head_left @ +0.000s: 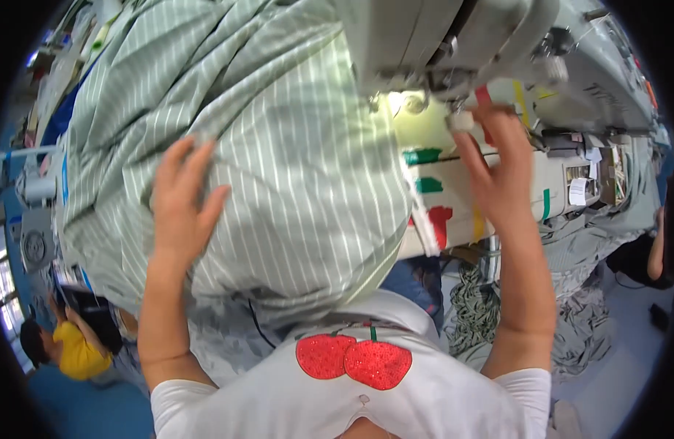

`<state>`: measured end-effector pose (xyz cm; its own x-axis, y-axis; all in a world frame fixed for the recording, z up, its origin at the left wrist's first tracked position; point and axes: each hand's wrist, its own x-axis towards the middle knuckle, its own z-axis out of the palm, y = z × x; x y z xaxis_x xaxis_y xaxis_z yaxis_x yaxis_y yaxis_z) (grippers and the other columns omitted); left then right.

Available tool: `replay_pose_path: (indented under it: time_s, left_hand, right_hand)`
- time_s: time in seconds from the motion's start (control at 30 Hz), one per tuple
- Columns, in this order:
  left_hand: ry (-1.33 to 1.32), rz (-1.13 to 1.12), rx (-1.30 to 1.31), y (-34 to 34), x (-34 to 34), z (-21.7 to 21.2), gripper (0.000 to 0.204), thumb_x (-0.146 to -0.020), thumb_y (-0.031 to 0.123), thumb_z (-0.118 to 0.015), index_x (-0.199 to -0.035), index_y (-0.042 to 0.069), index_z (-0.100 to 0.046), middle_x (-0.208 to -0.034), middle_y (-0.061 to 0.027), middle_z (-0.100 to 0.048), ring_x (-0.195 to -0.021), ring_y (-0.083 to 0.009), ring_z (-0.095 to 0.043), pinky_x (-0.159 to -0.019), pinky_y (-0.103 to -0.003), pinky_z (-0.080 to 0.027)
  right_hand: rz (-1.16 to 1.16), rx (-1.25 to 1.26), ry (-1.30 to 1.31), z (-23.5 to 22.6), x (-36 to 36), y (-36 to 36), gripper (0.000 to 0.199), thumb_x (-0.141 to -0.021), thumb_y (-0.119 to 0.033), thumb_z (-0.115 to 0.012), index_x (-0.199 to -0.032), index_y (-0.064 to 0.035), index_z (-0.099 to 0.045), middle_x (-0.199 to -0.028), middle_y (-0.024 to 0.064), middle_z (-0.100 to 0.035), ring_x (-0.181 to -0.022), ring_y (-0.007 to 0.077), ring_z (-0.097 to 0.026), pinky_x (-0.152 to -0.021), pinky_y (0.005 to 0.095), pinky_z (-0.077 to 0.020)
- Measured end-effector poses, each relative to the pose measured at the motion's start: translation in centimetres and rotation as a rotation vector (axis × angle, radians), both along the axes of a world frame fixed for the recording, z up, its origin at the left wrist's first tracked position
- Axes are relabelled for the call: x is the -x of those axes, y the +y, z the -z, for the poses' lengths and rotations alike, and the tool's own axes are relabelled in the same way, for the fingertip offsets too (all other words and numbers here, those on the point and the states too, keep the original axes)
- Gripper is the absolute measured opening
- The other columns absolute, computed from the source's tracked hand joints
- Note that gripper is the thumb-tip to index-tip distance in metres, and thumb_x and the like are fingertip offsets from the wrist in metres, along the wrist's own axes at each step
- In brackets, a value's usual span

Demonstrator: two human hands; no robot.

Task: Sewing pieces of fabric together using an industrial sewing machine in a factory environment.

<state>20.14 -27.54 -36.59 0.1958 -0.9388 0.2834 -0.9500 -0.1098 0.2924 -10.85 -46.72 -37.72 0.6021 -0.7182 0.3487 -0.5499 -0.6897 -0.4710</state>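
Note:
Grey-green fabric with white stripes (300,168) lies in a large bunched heap across the left and middle of the worktop, its right edge beside the sewing machine's lit needle area. Over the left part of this cloth is my left hand (179,201), fingers spread and slightly blurred, gripping nothing. My right hand (503,161) is up under the head of the grey sewing machine (424,44), right of the fabric. Its thumb and fingers are curved and apart. A small whitish piece (462,120) shows at the thumb tip; I cannot tell what it is.
Green, red and yellow tape strips mark the pale machine bed (454,190). An open box of small items (613,175) stands at the right. More striped cloth (476,307) is piled low on the right. A person in yellow (84,351) is at lower left; another person's arm (656,252) shows at far right.

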Motion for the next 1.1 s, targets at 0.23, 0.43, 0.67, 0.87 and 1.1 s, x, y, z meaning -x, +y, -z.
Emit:
replay_pose_path:
  time_s: [0.23,0.43,0.67,0.87,1.1]
  left_hand:
    - [0.043,-0.237,0.152,19.6,7.4,5.7,0.045,-0.070,0.002,-0.068,-0.109,-0.001,-0.047,-0.109,-0.0172,-0.049,-0.103,-0.0320,-0.047,-0.091,-0.038,-0.036]
    - [0.023,-0.736,0.097,26.4,8.4,13.9,0.073,-0.067,0.016,-0.076,-0.126,-0.003,-0.037,-0.125,-0.0233,-0.040,-0.117,-0.0400,-0.038,-0.102,-0.043,-0.028]
    - [0.113,-0.993,0.035,28.6,10.3,20.9,0.081,-0.068,0.023,-0.077,-0.132,-0.004,-0.035,-0.131,-0.0282,-0.036,-0.124,-0.0435,-0.031,-0.105,-0.047,-0.025]
    - [0.680,-0.815,0.164,30.6,13.3,18.6,0.061,-0.074,0.017,-0.070,-0.126,-0.001,-0.044,-0.129,-0.0187,-0.042,-0.116,-0.0348,-0.045,-0.100,-0.043,-0.034]
    - [0.821,-0.588,-0.057,30.8,15.6,16.3,0.047,-0.077,0.016,-0.067,-0.118,0.001,-0.052,-0.119,-0.0143,-0.050,-0.111,-0.0331,-0.049,-0.096,-0.039,-0.038]
  right_hand:
    - [-0.049,-1.046,-0.222,4.5,5.9,17.9,0.012,-0.079,-0.005,-0.066,-0.088,0.0006,-0.059,-0.079,0.0051,-0.059,-0.076,0.0125,-0.055,-0.071,0.0256,-0.0441]
    - [-0.105,-1.309,-0.194,10.2,2.3,22.3,0.027,-0.079,-0.018,-0.071,-0.095,0.0005,-0.059,-0.088,0.0028,-0.060,-0.080,0.0091,-0.055,-0.072,0.0241,-0.0455]
    - [-0.219,-1.573,-0.103,10.9,-4.1,24.5,0.047,-0.083,-0.031,-0.066,-0.114,0.0033,-0.056,-0.101,0.0087,-0.063,-0.083,0.0116,-0.057,-0.073,0.0259,-0.0464]
    - [-0.252,-1.531,-0.526,7.4,-5.4,24.0,0.041,-0.085,-0.029,-0.064,-0.110,0.0032,-0.058,-0.096,0.0073,-0.064,-0.084,0.0145,-0.060,-0.075,0.0280,-0.0472]
    - [-0.342,-1.979,-0.725,2.3,-10.5,26.2,0.021,-0.089,-0.016,-0.056,-0.101,0.0016,-0.058,-0.092,0.0079,-0.063,-0.082,0.0185,-0.061,-0.074,0.0326,-0.0479]
